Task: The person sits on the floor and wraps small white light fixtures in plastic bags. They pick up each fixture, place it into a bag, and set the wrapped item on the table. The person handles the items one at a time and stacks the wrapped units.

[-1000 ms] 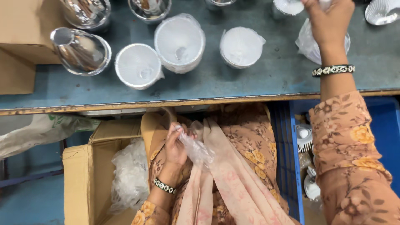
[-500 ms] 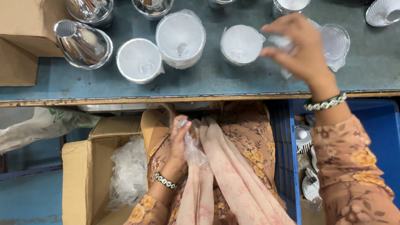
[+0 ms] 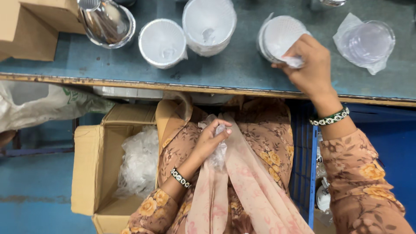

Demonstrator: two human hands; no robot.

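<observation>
At nine o'clock a crumpled bag (image 3: 39, 104) hangs under the table (image 3: 225, 73) edge. Below it, at seven o'clock, an open carton (image 3: 89, 173) stands on the floor with a heap of clear film (image 3: 138, 162) inside. At eleven o'clock on the table you see a brown box (image 3: 26, 30), a shiny metal reflector (image 3: 106, 24) lying on its side, then a round white cup (image 3: 162, 43) wrapped in film.

Your left hand (image 3: 210, 141) sits at the centre, over your lap, fingers closed and pinching a small clear plastic bag (image 3: 218, 151) that dangles just beneath them against the pink scarf (image 3: 242, 190). A beaded bangle (image 3: 181, 177) circles that wrist.

At twelve o'clock a second, larger wrapped cup (image 3: 209, 26) stands just beside the first.

At one o'clock your right hand (image 3: 310, 65) reaches over the table edge, fingers curled and gripping the near rim of a third white cup (image 3: 279, 37), which rests on the table in loose film. Its wrist wears a green-and-white bangle (image 3: 329, 118).

At two o'clock a clear lid (image 3: 366, 41) lies flat on a sheet of film, well apart from your right hand. At four o'clock, beside your right sleeve, a blue crate (image 3: 303, 173) holds small parts too hidden to tell.
</observation>
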